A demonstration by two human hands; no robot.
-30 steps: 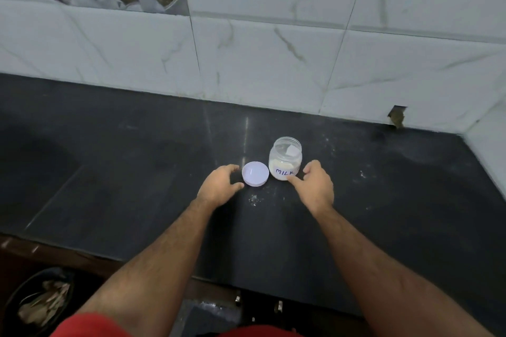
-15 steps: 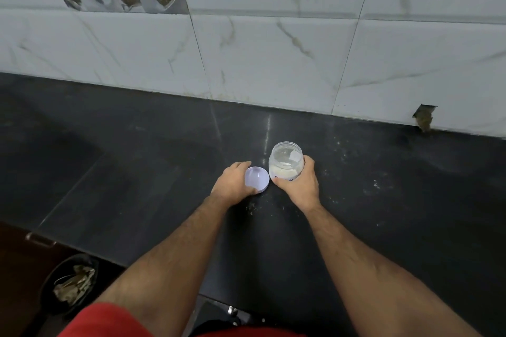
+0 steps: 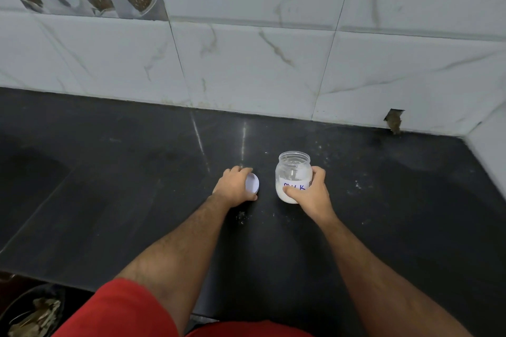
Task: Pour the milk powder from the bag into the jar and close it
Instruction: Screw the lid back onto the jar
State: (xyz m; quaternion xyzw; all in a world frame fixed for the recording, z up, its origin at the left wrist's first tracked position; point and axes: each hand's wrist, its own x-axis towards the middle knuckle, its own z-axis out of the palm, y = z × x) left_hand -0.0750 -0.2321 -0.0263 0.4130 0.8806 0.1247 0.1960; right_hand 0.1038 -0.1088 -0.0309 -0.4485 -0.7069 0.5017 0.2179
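A small clear jar [image 3: 293, 172] stands upright and uncapped on the black counter [image 3: 137, 200]. It has a white label with blue handwriting and white powder in its lower part. My right hand [image 3: 309, 194] wraps around the jar's lower right side. A round white lid [image 3: 252, 183] sits to the jar's left, tilted up off the counter, with my left hand [image 3: 235, 186] gripping it by the edge. No bag is in view.
White marble tiles [image 3: 246, 63] form the back wall and meet a side wall at the far right. Specks of spilled powder [image 3: 241, 216] dot the counter by my hands. A dark bowl of scraps [image 3: 30, 314] sits below the counter's front edge at lower left.
Both hands have closed in: the left took hold of the lid and tilted it up, the right grasped the jar. Lid and jar now stand farther apart.
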